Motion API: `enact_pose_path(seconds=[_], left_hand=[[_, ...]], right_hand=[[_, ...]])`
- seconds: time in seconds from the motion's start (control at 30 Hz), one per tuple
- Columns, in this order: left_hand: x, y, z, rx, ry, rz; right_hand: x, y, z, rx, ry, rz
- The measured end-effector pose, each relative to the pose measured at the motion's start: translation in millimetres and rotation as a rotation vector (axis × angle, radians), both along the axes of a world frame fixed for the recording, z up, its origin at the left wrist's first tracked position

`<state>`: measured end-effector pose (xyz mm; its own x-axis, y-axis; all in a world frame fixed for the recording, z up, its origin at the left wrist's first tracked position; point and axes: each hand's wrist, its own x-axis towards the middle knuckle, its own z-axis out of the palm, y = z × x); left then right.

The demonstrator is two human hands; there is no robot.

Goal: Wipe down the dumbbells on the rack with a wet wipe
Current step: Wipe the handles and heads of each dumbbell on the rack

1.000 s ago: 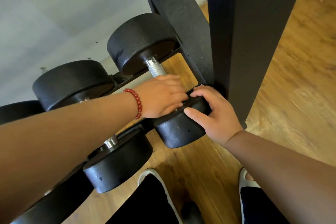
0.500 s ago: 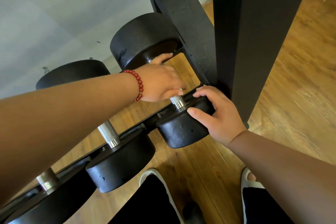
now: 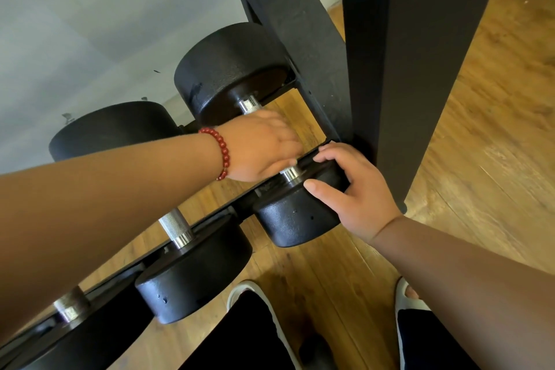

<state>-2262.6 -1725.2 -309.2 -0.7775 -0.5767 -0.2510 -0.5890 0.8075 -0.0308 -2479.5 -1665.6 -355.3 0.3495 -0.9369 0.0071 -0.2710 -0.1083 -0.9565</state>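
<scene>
Left hand (image 3: pixel 258 147) curled round handle (image 3: pixel 289 173) of dumbbell (image 3: pixel 297 219) at rack (image 3: pixel 405 69) right end, wipe hidden; right hand (image 3: pixel 357 192) grips its near head. Neighbouring dumbbells (image 3: pixel 195 273) probably not yet wiped.

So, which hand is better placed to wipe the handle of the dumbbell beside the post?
Left. The left hand lies over that handle, its fingers curled round it. The right hand grips the near head, likely steadying it. No wipe shows; it may be hidden under the left palm.

no readable text or labels
</scene>
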Motion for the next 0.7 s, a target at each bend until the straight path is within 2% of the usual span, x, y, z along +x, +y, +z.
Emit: enact_pose_path(seconds=[0.13,0.33,0.47,0.6,0.7], left_hand=[[7.6,3.3,-2.3,-0.026,0.072,0.010],[2.5,30.5,-15.7,-0.045,0.279,0.251],[-2.0,50.0,-10.2,0.100,0.582,0.558],[-12.6,73.9,10.5,0.240,0.819,0.961],[-20.8,83.3,22.6,0.235,0.988,1.153]], right_hand=[[-0.1,-0.4,-0.4,-0.007,-0.003,0.000],[-0.6,-0.6,-0.1,-0.014,0.028,0.009],[-3.4,-2.3,5.2,-0.021,0.112,0.060],[-7.2,-9.0,19.0,-0.024,0.245,0.181],[1.3,-16.3,40.7,0.045,0.149,0.117]])
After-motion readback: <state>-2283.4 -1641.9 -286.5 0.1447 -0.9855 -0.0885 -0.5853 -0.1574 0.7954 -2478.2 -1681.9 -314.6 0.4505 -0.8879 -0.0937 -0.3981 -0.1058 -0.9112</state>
